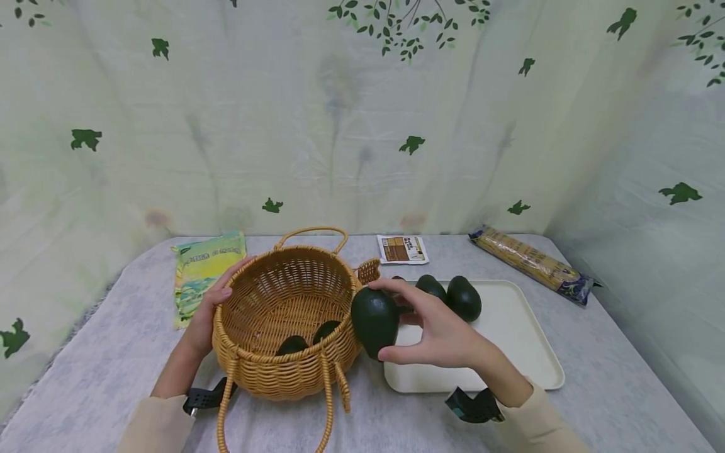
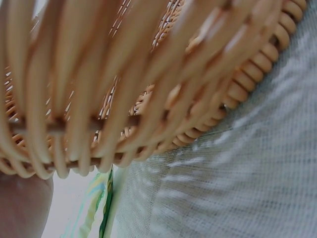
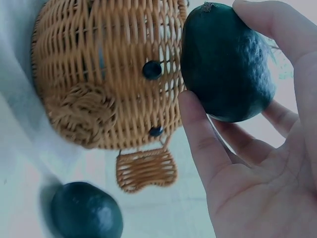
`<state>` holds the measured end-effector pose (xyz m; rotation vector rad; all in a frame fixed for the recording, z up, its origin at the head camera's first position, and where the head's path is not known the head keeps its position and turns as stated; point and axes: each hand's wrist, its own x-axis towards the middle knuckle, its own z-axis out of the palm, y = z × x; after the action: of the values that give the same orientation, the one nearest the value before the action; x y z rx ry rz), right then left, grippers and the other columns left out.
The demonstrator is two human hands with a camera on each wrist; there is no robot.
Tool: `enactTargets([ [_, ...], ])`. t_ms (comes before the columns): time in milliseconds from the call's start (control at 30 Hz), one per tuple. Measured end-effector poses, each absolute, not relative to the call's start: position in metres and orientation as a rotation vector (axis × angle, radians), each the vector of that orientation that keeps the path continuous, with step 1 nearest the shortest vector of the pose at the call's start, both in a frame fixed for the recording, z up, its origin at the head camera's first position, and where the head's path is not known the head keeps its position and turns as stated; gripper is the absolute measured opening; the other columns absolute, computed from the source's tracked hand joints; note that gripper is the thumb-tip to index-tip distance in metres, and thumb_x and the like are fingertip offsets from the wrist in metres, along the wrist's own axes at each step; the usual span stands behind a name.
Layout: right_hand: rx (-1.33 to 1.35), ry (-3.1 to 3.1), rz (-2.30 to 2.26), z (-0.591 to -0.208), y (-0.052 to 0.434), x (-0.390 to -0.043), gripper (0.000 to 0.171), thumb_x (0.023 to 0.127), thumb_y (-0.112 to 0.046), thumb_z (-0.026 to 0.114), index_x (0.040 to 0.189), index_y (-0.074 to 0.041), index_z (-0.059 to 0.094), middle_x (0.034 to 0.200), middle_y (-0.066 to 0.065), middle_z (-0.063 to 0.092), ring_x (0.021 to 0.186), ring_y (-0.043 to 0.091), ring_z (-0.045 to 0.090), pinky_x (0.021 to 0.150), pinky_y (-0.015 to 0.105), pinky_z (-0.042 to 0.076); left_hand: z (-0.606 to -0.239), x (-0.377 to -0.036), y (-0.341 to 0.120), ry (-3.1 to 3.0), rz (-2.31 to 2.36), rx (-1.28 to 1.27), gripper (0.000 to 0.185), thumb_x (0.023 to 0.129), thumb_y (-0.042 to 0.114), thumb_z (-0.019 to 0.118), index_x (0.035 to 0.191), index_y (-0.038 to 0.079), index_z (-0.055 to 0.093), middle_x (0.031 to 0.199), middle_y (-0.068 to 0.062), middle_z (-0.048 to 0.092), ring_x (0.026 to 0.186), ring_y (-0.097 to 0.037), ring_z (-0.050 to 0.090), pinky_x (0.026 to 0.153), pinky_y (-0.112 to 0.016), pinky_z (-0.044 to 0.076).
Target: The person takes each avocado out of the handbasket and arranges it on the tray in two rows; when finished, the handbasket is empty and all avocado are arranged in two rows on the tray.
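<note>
Dark avocado (image 1: 374, 321) sits in right hand's (image 1: 447, 333) curled grip beside basket (image 1: 266, 371).

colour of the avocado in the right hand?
Dark green avocado, held by the right hand; clearest in the head view.

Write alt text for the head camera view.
A right hand holds a dark avocado beside a wicker basket steadied by the left hand. Two avocados lie inside, more on a white tray to the right.
</note>
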<state>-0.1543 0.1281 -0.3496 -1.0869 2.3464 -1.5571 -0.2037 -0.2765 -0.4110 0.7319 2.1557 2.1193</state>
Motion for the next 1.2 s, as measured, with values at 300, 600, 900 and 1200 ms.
enactTargets([
  [300,-1.042,2.372,-1.496,-0.362,0.143,-0.156,0.078,0.083,-0.026,0.087,0.149,-0.027,0.045,0.141,0.001,0.055,0.117,0.017,0.064,0.094,0.034,0.057,-0.411,-0.203,-0.276,2.154,2.119,0.702,0.063,0.105,0.028,0.024,0.166,0.013,0.019,0.156,0.006,0.037,0.142,-0.016,0.038,0.105,-0.024,0.042],
  [600,-0.951,2.359,-1.432,-0.368,0.15,-0.159,0.08,0.08,-0.03,0.09,0.145,-0.027,0.043,0.141,0.0,0.053,0.119,0.021,0.062,0.093,0.032,0.057,-0.411,-0.203,-0.277,2.154,2.113,0.7,0.06,0.105,0.029,0.023,0.164,0.023,0.025,0.156,0.007,0.037,0.142,-0.014,0.039,0.106,-0.024,0.042],
  [900,-0.845,2.344,-1.368,-0.376,0.156,-0.161,0.083,0.079,-0.032,0.09,0.145,-0.021,0.04,0.143,0.003,0.05,0.124,0.028,0.058,0.089,0.03,0.058,-0.41,-0.203,-0.276,2.13,2.125,0.705,0.063,0.105,0.028,0.023,0.166,0.012,0.018,0.156,0.005,0.037,0.142,-0.015,0.039,0.105,-0.025,0.043],
  [1200,-0.814,2.394,-1.265,-0.379,0.162,-0.164,0.083,0.078,-0.033,0.09,0.143,-0.018,0.041,0.143,0.003,0.048,0.123,0.028,0.056,0.08,0.036,0.059,-0.412,-0.204,-0.277,2.112,2.136,0.731,0.062,0.105,0.027,0.022,0.166,0.014,0.02,0.157,0.001,0.037,0.142,-0.016,0.041,0.105,-0.026,0.044],
])
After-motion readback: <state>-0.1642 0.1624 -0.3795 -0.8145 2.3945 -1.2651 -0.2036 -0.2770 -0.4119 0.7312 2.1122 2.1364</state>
